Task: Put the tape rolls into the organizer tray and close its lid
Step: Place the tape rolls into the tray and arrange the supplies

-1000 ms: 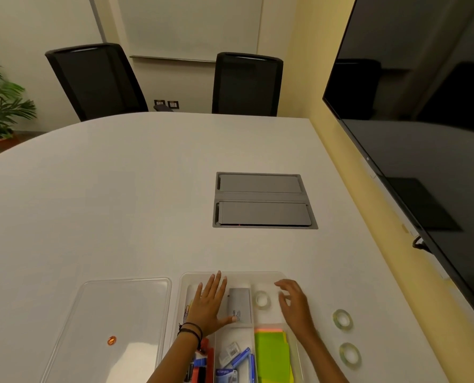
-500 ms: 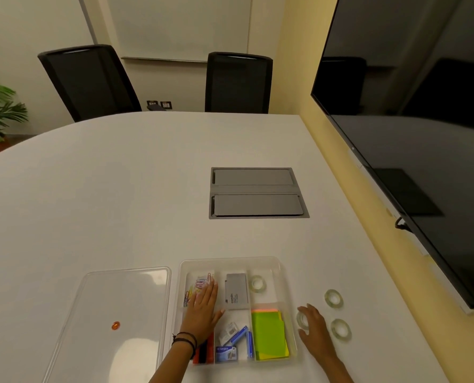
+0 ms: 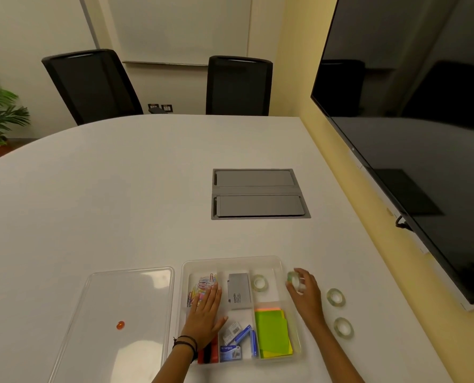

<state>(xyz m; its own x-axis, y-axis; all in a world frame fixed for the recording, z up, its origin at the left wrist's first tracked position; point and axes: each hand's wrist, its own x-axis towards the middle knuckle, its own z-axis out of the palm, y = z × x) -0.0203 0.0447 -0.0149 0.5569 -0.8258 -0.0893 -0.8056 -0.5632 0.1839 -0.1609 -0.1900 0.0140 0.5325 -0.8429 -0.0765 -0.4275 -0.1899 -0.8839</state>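
Note:
A clear organizer tray (image 3: pixel 231 262) lies open on the white table near its front edge. One tape roll (image 3: pixel 259 282) lies in the tray's far right compartment. My right hand (image 3: pixel 305 295) grips a second clear tape roll (image 3: pixel 294 280) just above the tray's right rim. Two more tape rolls (image 3: pixel 335 297) (image 3: pixel 343 327) lie on the table to the right of the tray. My left hand (image 3: pixel 206 313) rests flat, fingers apart, on the tray's left side beside the paper clips. The clear lid (image 3: pixel 136 297), with an orange knob, lies flat to the tray's left.
The tray also holds coloured paper clips (image 3: pixel 202 286), a grey box (image 3: pixel 239 291), green sticky notes (image 3: pixel 271 331) and small blue boxes. A grey cable hatch (image 3: pixel 259 193) sits in the table's middle. A large dark screen (image 3: pixel 412 128) hangs on the right wall; two black chairs stand beyond.
My right hand left the tray, reached to the rolls on its right, picked one up and now carries it back to the tray's right rim. The left hand stayed on the tray.

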